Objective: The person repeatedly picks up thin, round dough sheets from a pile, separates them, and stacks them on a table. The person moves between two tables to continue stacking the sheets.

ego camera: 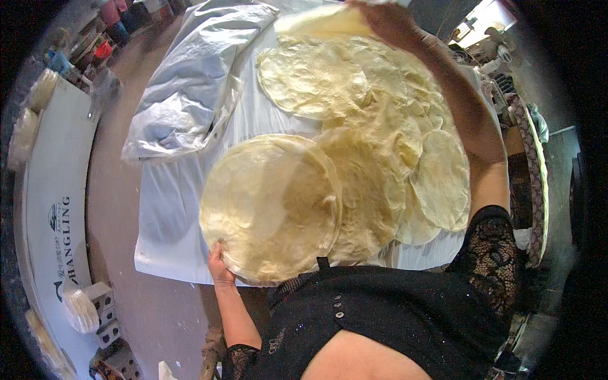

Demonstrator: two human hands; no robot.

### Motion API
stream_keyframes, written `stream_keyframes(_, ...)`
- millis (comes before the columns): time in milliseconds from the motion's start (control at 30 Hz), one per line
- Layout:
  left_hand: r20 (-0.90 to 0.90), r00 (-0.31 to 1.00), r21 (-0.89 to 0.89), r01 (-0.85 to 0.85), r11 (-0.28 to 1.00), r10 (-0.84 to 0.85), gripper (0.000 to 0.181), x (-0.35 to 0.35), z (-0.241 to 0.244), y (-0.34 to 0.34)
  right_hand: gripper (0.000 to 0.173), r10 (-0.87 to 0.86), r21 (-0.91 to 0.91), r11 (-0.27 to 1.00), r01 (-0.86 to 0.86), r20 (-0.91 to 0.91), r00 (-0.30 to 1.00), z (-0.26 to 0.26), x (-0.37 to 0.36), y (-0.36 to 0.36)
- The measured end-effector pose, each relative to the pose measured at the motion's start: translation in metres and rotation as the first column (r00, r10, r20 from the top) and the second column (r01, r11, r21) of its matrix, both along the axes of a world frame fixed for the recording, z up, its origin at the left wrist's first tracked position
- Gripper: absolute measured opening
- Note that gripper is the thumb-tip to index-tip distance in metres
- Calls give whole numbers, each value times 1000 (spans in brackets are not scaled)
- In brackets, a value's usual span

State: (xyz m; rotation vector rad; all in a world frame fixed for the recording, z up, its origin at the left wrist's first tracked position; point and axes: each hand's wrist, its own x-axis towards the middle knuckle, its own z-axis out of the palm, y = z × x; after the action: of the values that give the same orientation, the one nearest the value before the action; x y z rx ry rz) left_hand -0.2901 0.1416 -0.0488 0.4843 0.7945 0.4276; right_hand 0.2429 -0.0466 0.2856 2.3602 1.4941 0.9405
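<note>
A stack of thin, round, pale-yellow sheets (270,204), their material not certain, lies at the near edge of a table covered with white cloth. My left hand (221,268) grips the stack's lower left rim, thumb on top. At the table's far side my right hand (387,21) is stretched out and blurred, holding a raised pale sheet (323,21) by its edge. Between them spreads a loose pile of overlapping, wrinkled round sheets (375,118). One flatter round sheet (441,180) lies on the right, beneath my right forearm's side.
Folded silvery-white plastic sheeting (190,80) covers the table's left part. A long white panel (59,175) with printed writing stands at the left, near wrapped bundles (80,308) and hollow blocks (107,313). A fan (498,54) stands at the upper right.
</note>
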Motion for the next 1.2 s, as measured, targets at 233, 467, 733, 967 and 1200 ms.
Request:
stream_keyframes(233,142,989,-90,-36,995,49,48,-11,9,-3,36,114,4,990,-141,-609,784,-188,-92,-33)
stream_keyframes(467,68,997,-113,-16,993,24,49,-7,5,6,36,58,-64,982,-179,-797,602,-237,-216,-38)
stream_keyframes(733,179,961,36,208,977,-211,60,9,35,19,75,298,295,952,-85,-954,22,-255,-380,70)
stream_keyframes(967,314,931,-54,213,976,-185,61,5,31,16,91,266,260,961,-88,-963,55,-283,-401,96)
stream_keyframes(1200,209,946,-1,254,967,-248,52,12,25,20,65,272,239,944,229,-955,-122,-283,-383,105)
